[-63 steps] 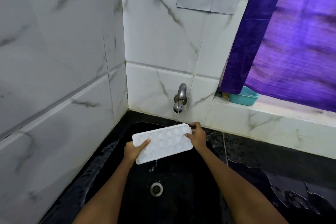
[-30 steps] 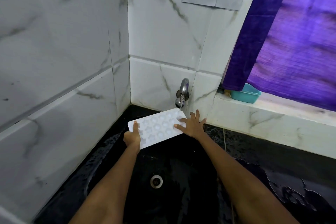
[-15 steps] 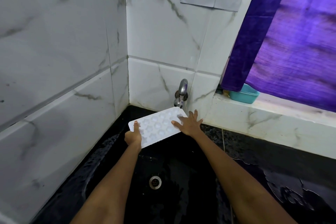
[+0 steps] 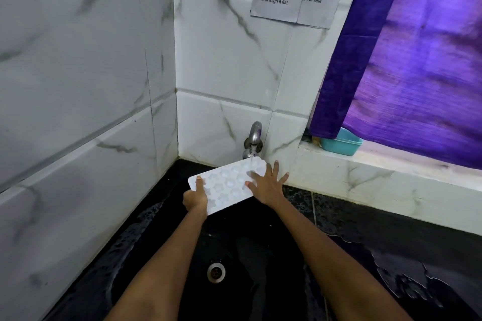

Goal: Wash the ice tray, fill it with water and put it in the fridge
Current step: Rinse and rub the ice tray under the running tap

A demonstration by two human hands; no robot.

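Washing step: white plastic ice tray (image 4: 227, 186) under running chrome wall tap (image 4: 252, 139), over black sink (image 4: 234, 240).

Left hand (image 4: 195, 200) is clamping the tray's near corner; right hand (image 4: 266, 184) is rubbing, spread flat, gripping nothing. Next is likely levelling for filling. Two seconds earlier both hands were gripping the ends, lower.

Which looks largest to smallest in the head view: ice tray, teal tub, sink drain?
1. ice tray
2. teal tub, partly hidden by the curtain and farther away, so unsure
3. sink drain
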